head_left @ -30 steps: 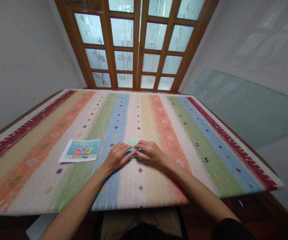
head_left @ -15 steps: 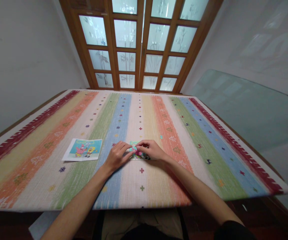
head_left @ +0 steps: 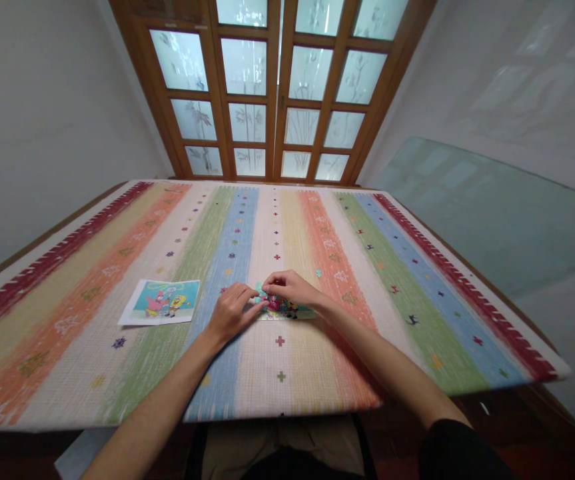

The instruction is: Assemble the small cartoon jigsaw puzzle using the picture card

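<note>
A small, partly assembled jigsaw puzzle (head_left: 280,310) with a colourful cartoon picture lies flat on the tablecloth in front of me, half covered by my hands. My left hand (head_left: 232,312) rests at its left edge, thumb and index finger apart, the tips touching or very close to the pieces. Over the puzzle's upper left part, my right hand (head_left: 294,288) pinches thumb and fingers together at a teal jigsaw piece (head_left: 259,287), mostly hidden by the fingertips. A printed picture (head_left: 162,301) of cartoon figures on a teal background lies to the left.
A loose teal jigsaw piece (head_left: 318,273) lies beyond my right hand. The striped tablecloth (head_left: 207,240) covers the table. Glazed wooden doors (head_left: 272,100) stand behind it, and a glass panel (head_left: 492,213) leans by the right wall.
My right hand has shifted slightly left and up across the puzzle, uncovering more of its middle. The left hand stays at the left edge. The view has turned a little.
</note>
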Motion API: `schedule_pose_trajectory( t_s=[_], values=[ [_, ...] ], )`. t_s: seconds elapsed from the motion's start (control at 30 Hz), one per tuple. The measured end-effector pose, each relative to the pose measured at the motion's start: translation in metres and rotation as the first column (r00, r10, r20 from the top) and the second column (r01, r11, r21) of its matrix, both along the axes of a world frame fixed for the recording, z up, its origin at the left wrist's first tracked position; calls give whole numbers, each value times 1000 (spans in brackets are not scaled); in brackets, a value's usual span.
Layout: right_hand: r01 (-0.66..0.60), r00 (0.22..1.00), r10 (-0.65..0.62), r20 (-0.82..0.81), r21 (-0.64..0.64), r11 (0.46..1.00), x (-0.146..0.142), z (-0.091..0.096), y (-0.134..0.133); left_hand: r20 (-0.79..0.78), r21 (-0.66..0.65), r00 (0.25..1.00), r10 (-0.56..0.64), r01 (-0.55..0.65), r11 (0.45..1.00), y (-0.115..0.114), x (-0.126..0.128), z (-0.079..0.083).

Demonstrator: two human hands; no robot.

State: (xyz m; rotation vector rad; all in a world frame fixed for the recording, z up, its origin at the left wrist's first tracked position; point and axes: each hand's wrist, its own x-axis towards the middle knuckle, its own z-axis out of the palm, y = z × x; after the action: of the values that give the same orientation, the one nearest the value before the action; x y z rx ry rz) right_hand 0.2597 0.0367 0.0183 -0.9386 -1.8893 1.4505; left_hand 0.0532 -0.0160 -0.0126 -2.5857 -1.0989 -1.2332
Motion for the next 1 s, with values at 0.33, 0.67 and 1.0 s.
schedule_pose_trajectory(
  t_s=[0.33, 0.67, 1.0],
  values=[
    [-90, 995, 90, 49, -2, 996, 2, 1, 7, 11, 25, 1000, 22, -22, 999, 0, 2, 1],
    [-105, 988, 109, 112, -40, 994, 7, 10, 7, 69, 5, 998, 6, -7, 1000, 5, 3, 1],
    [-11, 998, 19, 63, -132, 991, 4, 14, 3, 106, -30, 994, 0, 3, 1000, 6, 4, -1]
  ],
)
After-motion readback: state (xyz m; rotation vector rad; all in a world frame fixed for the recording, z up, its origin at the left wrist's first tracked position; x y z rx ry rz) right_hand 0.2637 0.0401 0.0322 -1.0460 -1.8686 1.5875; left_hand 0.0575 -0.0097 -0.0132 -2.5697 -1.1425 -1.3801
